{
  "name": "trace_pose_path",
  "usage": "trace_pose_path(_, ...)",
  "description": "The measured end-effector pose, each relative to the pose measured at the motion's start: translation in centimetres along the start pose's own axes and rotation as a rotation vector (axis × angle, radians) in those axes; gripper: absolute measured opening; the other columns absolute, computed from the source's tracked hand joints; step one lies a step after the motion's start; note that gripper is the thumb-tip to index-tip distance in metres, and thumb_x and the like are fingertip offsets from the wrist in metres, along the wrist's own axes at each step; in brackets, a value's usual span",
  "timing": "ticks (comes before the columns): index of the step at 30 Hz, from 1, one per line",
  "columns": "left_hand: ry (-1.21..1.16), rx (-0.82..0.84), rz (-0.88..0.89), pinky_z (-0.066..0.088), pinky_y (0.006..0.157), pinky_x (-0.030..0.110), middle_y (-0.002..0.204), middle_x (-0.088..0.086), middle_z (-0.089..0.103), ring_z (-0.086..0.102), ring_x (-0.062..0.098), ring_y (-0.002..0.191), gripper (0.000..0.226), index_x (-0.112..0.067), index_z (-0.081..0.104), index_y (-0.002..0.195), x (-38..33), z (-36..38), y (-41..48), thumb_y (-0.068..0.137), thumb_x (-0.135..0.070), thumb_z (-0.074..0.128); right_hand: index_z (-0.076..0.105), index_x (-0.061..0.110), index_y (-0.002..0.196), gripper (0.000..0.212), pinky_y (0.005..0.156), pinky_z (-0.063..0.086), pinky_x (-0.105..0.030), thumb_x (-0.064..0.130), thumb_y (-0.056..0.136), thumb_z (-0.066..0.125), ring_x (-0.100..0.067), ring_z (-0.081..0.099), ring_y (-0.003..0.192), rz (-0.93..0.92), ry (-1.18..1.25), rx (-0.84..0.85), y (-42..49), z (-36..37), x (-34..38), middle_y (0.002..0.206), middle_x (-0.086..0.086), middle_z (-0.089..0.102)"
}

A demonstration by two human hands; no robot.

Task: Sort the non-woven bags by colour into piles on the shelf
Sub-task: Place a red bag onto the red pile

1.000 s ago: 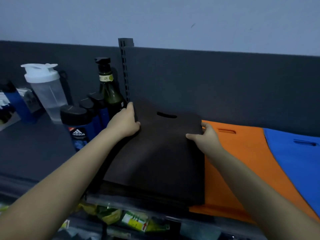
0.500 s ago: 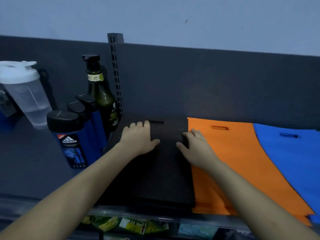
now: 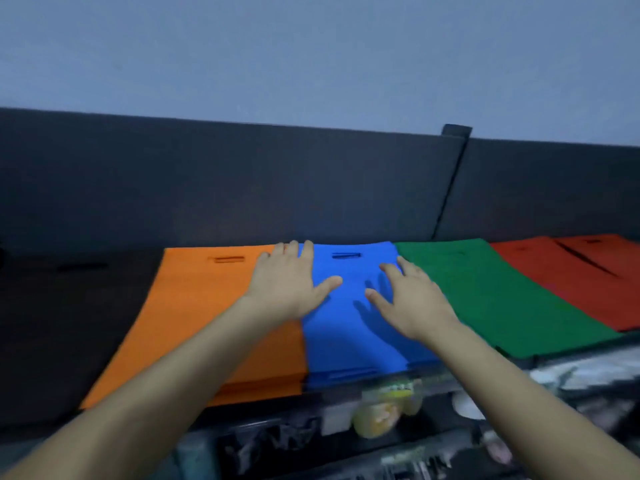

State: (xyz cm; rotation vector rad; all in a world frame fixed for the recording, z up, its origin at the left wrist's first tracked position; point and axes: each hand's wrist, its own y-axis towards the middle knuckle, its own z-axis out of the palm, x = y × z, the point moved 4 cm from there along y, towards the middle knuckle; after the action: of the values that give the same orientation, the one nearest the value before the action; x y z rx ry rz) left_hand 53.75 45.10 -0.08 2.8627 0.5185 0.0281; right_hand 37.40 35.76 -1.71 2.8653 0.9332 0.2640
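Pale blue-grey wall (image 3: 311, 57) fills the upper half of the room as seen from here, and under it a dark grey back panel (image 3: 242, 188) runs along the rear of the shelf (image 3: 263, 408). Five piles of non-woven bags lie side by side from the back panel to the front edge. At the far left sits a dark pile (image 3: 69, 323), hard to make out against the shadowed shelf apart from its handle slot. Touching it is the orange pile (image 3: 194, 317), several layers showing at the front edge. The left hand (image 3: 287, 285) lies flat across the seam between orange and blue, fingers straight and spread, gripping nothing. The blue pile (image 3: 349, 327) comes next, its handle slot near the back. The right hand (image 3: 412, 303) is over it with fingers splayed and empty, throwing a shadow on the cloth; I cannot tell whether it touches. Beyond it lie the green pile (image 3: 485, 296) and then the red pile (image 3: 581, 278), cut off by the right edge. A slotted upright post (image 3: 453, 181) rises behind the green pile. Below the front edge, packets (image 3: 388, 407) are blurred and their labels unreadable.
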Motion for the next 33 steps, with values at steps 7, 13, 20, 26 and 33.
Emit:
trace_pose_path(7, -0.001, 0.014, 0.163, 0.028, 0.108, 0.043, 0.156, 0.011, 0.026, 0.031, 0.031, 0.137, 0.088, -0.027, -0.001, 0.155, -17.6, 0.6, 4.2, 0.085, -0.078, 0.014, 0.026, 0.018, 0.149, 0.069, 0.109, 0.031, -0.041, 0.058, 0.094, 0.039, -0.031, 0.029, 0.14, 0.193, -0.182, 0.002, -2.9, -5.8, -18.2, 0.157, -0.014, 0.024)
trace_pose_path(13, 0.021, -0.002, 0.294, 0.023, 0.114, 0.045, 0.162, 0.008, 0.011, 0.023, 0.032, 0.143, 0.09, -0.027, -0.004, 0.155, -28.7, 1.0, 9.6, 0.084, -0.08, 0.011, 0.032, 0.019, 0.143, 0.064, 0.1, 0.038, -0.043, 0.058, 0.094, 0.04, -0.033, 0.039, 0.131, 0.35, -0.171, 0.01, -4.0, -8.1, -29.7, 0.148, -0.012, 0.036)
trace_pose_path(20, 0.049, 0.001, 0.438, 0.02, 0.114, 0.047, 0.161, 0.01, 0.013, 0.018, 0.033, 0.145, 0.092, -0.021, 0.016, 0.154, -40.4, 3.2, 18.2, 0.084, -0.08, 0.013, 0.036, 0.017, 0.141, 0.064, 0.099, 0.04, -0.043, 0.058, 0.093, 0.043, -0.032, 0.041, 0.128, 0.527, -0.154, 0.061, -1.8, -8.6, -41.1, 0.143, -0.01, 0.04)
trace_pose_path(26, 0.039, 0.032, 0.531, 0.021, 0.113, 0.046, 0.158, 0.011, 0.023, 0.022, 0.033, 0.143, 0.092, -0.019, 0.024, 0.152, -49.7, 5.6, 25.2, 0.084, -0.08, 0.015, 0.039, 0.018, 0.139, 0.064, 0.097, 0.044, -0.042, 0.06, 0.09, 0.047, -0.031, 0.045, 0.123, 0.647, -0.131, 0.073, 1.1, -9.3, -50.3, 0.134, -0.009, 0.047)
trace_pose_path(33, 0.042, 0.179, 0.532, 0.023, 0.11, 0.045, 0.15, 0.009, 0.038, 0.029, 0.03, 0.139, 0.09, -0.018, 0.029, 0.149, -59.2, 9.8, 30.9, 0.084, -0.08, 0.019, 0.039, 0.017, 0.139, 0.066, 0.098, 0.044, -0.041, 0.06, 0.09, 0.048, -0.031, 0.045, 0.124, 0.706, -0.07, 0.103, 3.8, -8.8, -61.4, 0.136, -0.009, 0.046)
